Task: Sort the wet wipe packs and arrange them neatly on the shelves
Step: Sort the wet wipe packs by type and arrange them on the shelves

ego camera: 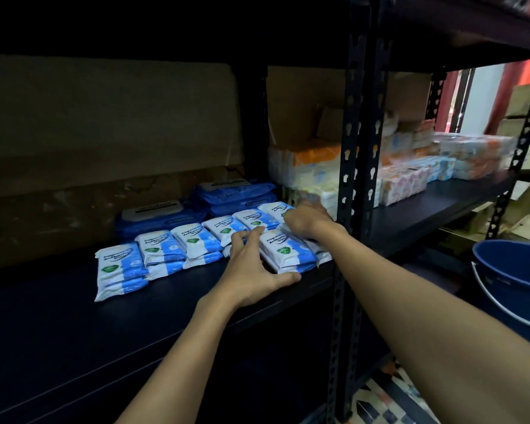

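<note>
Dark metal shelf (74,325), wipe packs in a row near its front edge, both hands at the row's right end.

Bare shelf lies left of and in front of the white-and-blue packs (162,246); black upright post (346,191) bounds the right. Larger blue packs (236,192) stacked behind. Packs' long axes run front-to-back, angled slightly right. Left hand (251,270) reaches forward, fingers spread and curled round the left and front edges of the front pack (286,249). Right hand (303,220), knuckles up, grips a pack behind it; fingers hidden.
</note>
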